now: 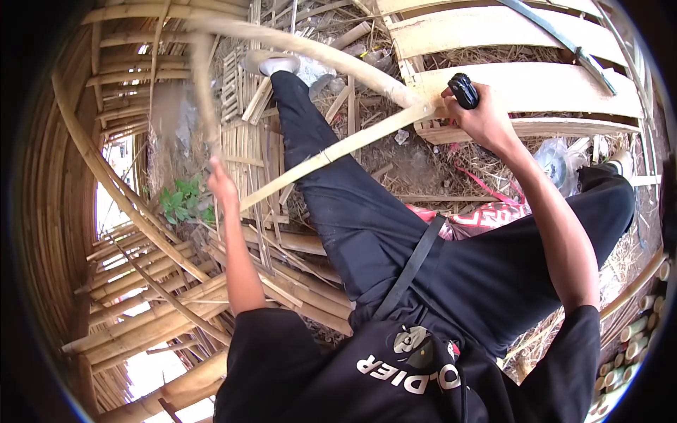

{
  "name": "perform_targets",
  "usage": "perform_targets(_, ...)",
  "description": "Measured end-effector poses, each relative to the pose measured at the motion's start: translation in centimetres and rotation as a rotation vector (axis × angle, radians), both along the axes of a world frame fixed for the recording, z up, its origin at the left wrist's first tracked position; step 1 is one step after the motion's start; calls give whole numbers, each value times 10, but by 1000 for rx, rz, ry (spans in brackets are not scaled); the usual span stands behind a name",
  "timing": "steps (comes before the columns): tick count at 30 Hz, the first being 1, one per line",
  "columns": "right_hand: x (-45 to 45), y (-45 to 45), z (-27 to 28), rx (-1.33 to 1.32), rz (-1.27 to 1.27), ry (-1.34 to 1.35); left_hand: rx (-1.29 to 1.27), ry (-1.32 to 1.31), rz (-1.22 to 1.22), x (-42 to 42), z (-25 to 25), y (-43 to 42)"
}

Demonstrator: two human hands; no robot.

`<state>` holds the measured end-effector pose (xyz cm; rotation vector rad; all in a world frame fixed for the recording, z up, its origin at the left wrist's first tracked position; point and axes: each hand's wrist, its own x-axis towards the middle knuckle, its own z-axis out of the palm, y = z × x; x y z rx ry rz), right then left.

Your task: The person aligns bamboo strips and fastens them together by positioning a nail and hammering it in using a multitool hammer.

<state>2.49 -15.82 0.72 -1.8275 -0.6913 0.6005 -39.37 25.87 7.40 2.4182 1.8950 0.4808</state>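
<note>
My right hand is closed around a black-handled tool; its working end is hidden. Right beside that hand, two lengths of pale bamboo meet. The straight bamboo strip runs down to the left across my trouser leg, and the thicker bamboo length curves away to the upper left. My left hand, fingers wrapped, grips a bamboo strip that rises from it, smeared by motion. Whether this strip joins the thicker length at the top, I cannot tell.
A pale wooden slatted frame lies at the upper right, with a long dark tool on it. Bamboo slats and straw cover the ground. A bamboo structure stands on the left, near a green plant.
</note>
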Motion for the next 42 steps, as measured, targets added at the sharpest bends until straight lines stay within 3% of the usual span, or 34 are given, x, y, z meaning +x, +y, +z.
perform_targets(1,1,0,-2,3,3,7,70,-312,-4,6,-3,-5)
perform_targets(4,-5,-3,-3,0,29,17,38,-407,170,7,12,-13)
perform_targets(6,-2,-2,1,17,28,6,-382,125,114,1,34,10)
perform_targets(8,-1,0,-1,27,41,31,-354,65,139,-3,25,15)
perform_targets(10,-3,0,-1,-32,63,62,-29,-197,4,2,13,11)
perform_targets(12,-6,-1,7,-43,71,-15,-148,-117,141,-1,18,13)
perform_targets(14,-8,-2,22,-117,89,36,-171,228,49,-2,19,12)
perform_targets(15,-7,-1,18,-115,91,31,-8,95,-46,-14,-3,18)
perform_targets(16,-6,0,10,-85,116,-18,-6,93,-49,-16,-5,17)
perform_targets(18,-5,-2,10,-60,129,-65,-276,50,47,-18,-6,10)
perform_targets(20,-7,-3,25,-194,209,-134,-314,20,46,-19,-7,0)
perform_targets(23,-12,-1,24,-179,194,-155,-365,87,89,-22,6,-14)
perform_targets(26,-13,-1,24,-164,184,-186,-575,98,275,-8,30,-39)
perform_targets(28,-12,-2,32,-207,198,-128,-266,134,72,-18,25,-31)
perform_targets(29,-13,-1,28,-208,197,-127,-268,135,70,-24,19,-31)
perform_targets(31,-12,-2,15,-81,170,-209,14,-103,-94,-19,5,-43)
perform_targets(34,-14,0,2,-7,148,-178,216,-273,-67,-1,-8,-66)
perform_targets(36,-13,-2,6,-39,163,-202,92,-156,6,-6,7,-61)
perform_targets(38,-14,1,14,-59,160,-47,-151,121,20,-30,13,-35)
perform_targets(39,-15,1,16,-69,129,-117,-227,231,19,-31,21,-32)
perform_targets(40,-15,3,14,-64,131,-116,-223,232,23,-33,22,-36)
perform_targets(42,-12,1,9,-62,144,-120,120,-85,-14,-18,12,-57)
